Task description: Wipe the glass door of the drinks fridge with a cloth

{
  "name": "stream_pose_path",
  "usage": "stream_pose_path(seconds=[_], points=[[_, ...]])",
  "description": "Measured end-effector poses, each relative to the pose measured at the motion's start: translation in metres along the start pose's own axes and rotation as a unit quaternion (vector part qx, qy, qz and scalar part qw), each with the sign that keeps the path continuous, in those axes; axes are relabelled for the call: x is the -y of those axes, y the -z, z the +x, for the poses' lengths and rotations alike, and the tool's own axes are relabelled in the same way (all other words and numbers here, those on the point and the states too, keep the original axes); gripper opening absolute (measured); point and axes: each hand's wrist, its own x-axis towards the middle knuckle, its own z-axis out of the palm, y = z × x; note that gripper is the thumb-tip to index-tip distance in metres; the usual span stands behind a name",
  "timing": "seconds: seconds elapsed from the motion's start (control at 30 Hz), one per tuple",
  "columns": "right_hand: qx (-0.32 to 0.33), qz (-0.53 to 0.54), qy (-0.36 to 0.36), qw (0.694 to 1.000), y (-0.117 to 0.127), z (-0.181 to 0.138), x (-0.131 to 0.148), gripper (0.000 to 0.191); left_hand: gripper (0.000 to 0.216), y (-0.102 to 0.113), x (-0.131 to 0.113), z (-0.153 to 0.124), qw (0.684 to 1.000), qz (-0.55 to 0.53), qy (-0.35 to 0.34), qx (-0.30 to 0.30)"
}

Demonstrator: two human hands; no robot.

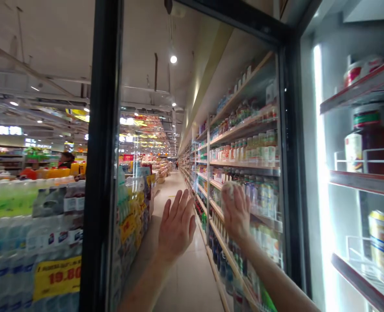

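A glass door (192,143) with a dark frame stands open in front of me. My left hand (177,221) is raised at the glass, palm forward, its fingers stretched and slightly apart with nothing in them. Whether its palm touches the pane I cannot tell. Further right and a little higher, my right hand (238,210) presses a pale crumpled cloth (228,190) towards the glass. Only the cloth's upper left part shows past the fingers, and its exact kind is unclear.
A lit cooler with shelves (364,182) of bottles and cans lies at the right. At the left are stacked packs of drinks (13,238) with a yellow price sign (58,277). An aisle (175,182) and long drink shelves (244,149) appear in the glass.
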Motion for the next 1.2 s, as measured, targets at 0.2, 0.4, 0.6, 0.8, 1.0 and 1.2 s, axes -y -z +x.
stream_pose_path(seconds=[0.2,0.4,0.6,0.8,1.0,1.2], points=[[0.017,0.011,0.030,0.999,-0.001,0.005,0.011,0.056,0.040,0.000,0.000,0.000,1.000,-0.005,0.001,-0.001],[-0.072,-0.020,-0.094,0.993,-0.001,0.017,0.001,0.052,0.041,0.000,0.000,0.000,1.000,-0.010,0.004,0.002],[0.047,0.014,0.103,0.993,-0.001,0.010,0.014,0.055,0.040,0.001,0.000,0.000,1.000,-0.007,0.004,0.001],[-0.058,-0.020,-0.067,0.996,-0.001,0.018,0.008,0.053,0.040,0.000,0.000,-0.001,1.000,-0.007,0.001,0.001],[-0.018,-0.002,0.000,1.000,-0.001,0.012,0.011,0.053,0.037,0.000,0.001,0.000,1.000,-0.003,-0.004,-0.004],[0.024,0.015,0.057,0.998,0.000,0.001,0.018,0.056,0.038,0.000,0.000,0.001,1.000,-0.007,-0.003,-0.006]])
